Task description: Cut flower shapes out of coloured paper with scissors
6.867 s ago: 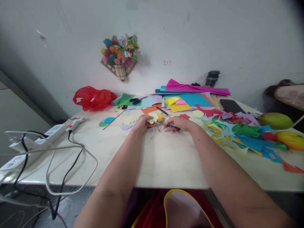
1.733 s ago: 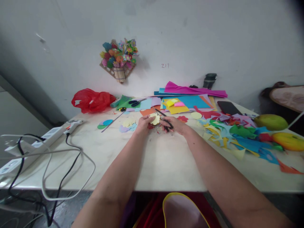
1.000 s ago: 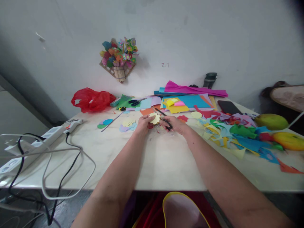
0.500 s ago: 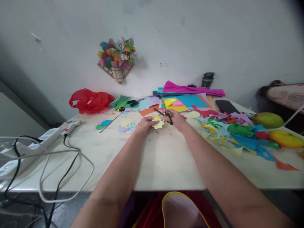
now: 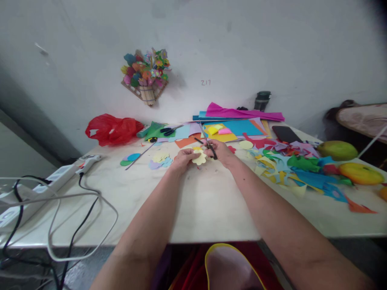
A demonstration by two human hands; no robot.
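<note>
My left hand (image 5: 184, 158) pinches a pale yellow paper flower (image 5: 199, 157) with a scalloped edge, above the middle of the table. Close beside it, my right hand (image 5: 220, 151) is closed around a pair of scissors (image 5: 213, 151) with dark handles. The scissors' long blade points away toward the wall, and my fingers cover part of the handles. Left of my left hand lies a small pile of pale yellow, blue and lilac paper cut-outs (image 5: 161, 159). A pale yellow paper circle (image 5: 246, 144) lies beyond my right hand.
Coloured paper scraps (image 5: 290, 169) and mangoes (image 5: 338, 150) cover the right side, near a dark phone (image 5: 286, 134). Paper sheets (image 5: 238, 129), a second pair of scissors (image 5: 169, 130) and a red plastic bag (image 5: 112, 129) sit along the back. Power strips (image 5: 57, 177) with loose cables lie left.
The paper flower has turned to face me more, and both hands have come slightly closer together. The scissors have shifted slightly left with my right hand. The whole view has moved a little.
</note>
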